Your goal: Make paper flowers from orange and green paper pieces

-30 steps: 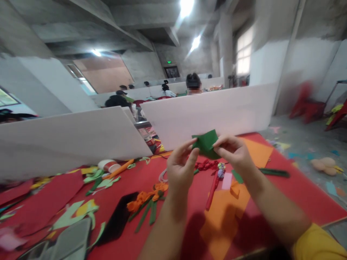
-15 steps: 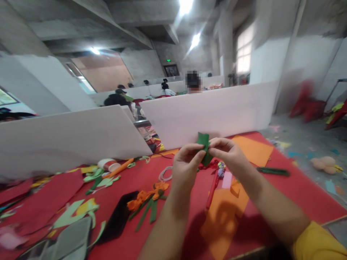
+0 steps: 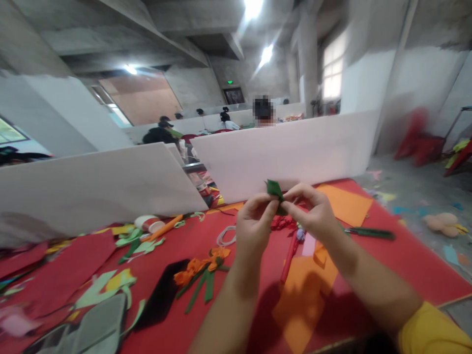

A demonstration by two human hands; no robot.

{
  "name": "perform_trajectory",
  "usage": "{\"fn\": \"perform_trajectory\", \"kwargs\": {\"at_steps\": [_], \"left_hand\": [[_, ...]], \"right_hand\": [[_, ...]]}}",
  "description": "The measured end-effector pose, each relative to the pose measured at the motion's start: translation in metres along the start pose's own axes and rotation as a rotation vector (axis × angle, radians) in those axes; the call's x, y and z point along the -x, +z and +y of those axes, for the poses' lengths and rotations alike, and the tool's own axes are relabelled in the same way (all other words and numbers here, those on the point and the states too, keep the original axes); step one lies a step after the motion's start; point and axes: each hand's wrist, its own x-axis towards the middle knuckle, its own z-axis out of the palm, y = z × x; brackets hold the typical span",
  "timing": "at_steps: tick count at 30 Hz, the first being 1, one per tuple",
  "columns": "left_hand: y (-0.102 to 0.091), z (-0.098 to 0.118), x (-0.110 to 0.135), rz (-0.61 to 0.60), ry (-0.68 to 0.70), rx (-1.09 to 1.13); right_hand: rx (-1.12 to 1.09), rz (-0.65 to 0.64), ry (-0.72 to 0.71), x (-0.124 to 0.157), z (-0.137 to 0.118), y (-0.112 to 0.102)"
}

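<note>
My left hand (image 3: 255, 223) and my right hand (image 3: 310, 211) are raised above the red table (image 3: 405, 265), fingertips meeting. Both pinch a small folded piece of dark green paper (image 3: 275, 189); only its top corner sticks out above the fingers. Below the hands lie a red stick (image 3: 288, 255), a pink scrap (image 3: 308, 246) and an orange paper sheet (image 3: 302, 295). An orange paper flower with green stems (image 3: 201, 273) lies to the lower left of my left hand.
White foam boards (image 3: 287, 152) wall off the table's far side. Scissors with green handles (image 3: 368, 232) lie to the right. An orange sheet (image 3: 344, 204), paper scraps (image 3: 136, 246), a black phone (image 3: 158, 300) and a tape roll (image 3: 147, 223) litter the table. People sit beyond the boards.
The green paper went from an open sheet to a small fold, now mostly hidden between my fingertips. My hands have drawn closer together.
</note>
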Motion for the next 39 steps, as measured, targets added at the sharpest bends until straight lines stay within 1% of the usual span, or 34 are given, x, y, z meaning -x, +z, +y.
{"fn": "perform_trajectory", "kwargs": {"at_steps": [2,6,9,12,14,17,20,22,24,26,28,30,33,36,39], "left_hand": [[-0.002,-0.002,0.003,0.019,0.038,-0.073],[-0.006,-0.003,0.008,-0.012,0.113,-0.231],[-0.008,0.001,0.007,-0.012,0.231,-0.372],[-0.01,0.008,0.003,0.015,0.341,-0.455],[-0.012,0.012,0.001,0.039,0.362,-0.475],[-0.016,0.012,-0.001,0.015,0.305,-0.476],[-0.018,0.009,-0.001,0.0,0.191,-0.421],[-0.016,0.007,0.0,0.03,0.123,-0.322],[-0.012,0.006,0.0,0.064,0.083,-0.216],[-0.009,0.005,-0.001,0.086,0.074,-0.141],[-0.008,0.003,-0.003,0.106,0.081,-0.088],[-0.008,0.002,-0.005,0.126,0.092,-0.039],[-0.009,0.001,-0.007,0.129,0.093,-0.014],[-0.011,0.003,-0.005,0.121,0.093,-0.101],[-0.013,0.005,-0.002,0.086,0.059,-0.212]], "right_hand": [[0.04,0.034,-0.013,0.0,-0.001,-0.001],[0.125,0.079,-0.061,-0.001,-0.002,-0.003],[0.18,0.089,-0.091,-0.002,-0.004,-0.006],[0.232,0.053,-0.13,-0.004,-0.006,-0.009],[0.259,-0.009,-0.153,-0.005,-0.007,-0.012],[0.286,-0.099,-0.181,-0.007,-0.011,-0.017],[0.276,-0.113,-0.157,-0.008,-0.015,-0.021],[0.235,-0.1,-0.099,-0.008,-0.015,-0.023],[0.16,-0.11,-0.02,-0.01,-0.012,-0.024],[0.047,-0.142,0.068,-0.012,-0.006,-0.024],[-0.064,-0.152,0.127,-0.015,-0.001,-0.024],[-0.129,-0.116,0.14,-0.017,0.003,-0.025],[-0.123,-0.016,0.107,-0.019,0.005,-0.024],[-0.06,0.071,0.051,-0.017,0.003,-0.023],[0.004,0.093,-0.016,-0.014,-0.001,-0.021]]}}
